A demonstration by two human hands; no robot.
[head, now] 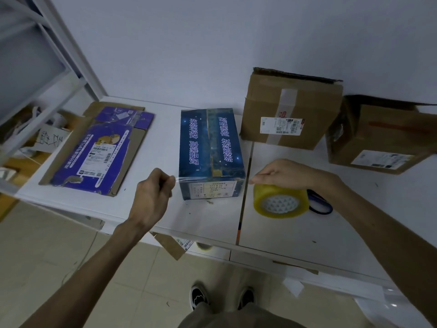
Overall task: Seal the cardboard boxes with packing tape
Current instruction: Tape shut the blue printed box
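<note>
On a white table (pixel 295 233), a closed blue box (pixel 210 143) with white lettering lies between the two hands. The left hand (pixel 153 195) pinches the end of a strip of clear tape (pixel 179 179) that runs along the box's near top edge, and the right hand (pixel 283 172) grips the top of a yellowish tape roll (pixel 281 202) just right of the box. A flattened purple carton (pixel 99 150) lies at the left, and two brown boxes (pixel 290 110) (pixel 378 138) stand at the back right.

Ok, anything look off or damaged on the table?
Yes: the right brown box sits askew with a flap raised; the middle brown box has a ragged open top; the flattened purple box is torn near its front edge.
</note>
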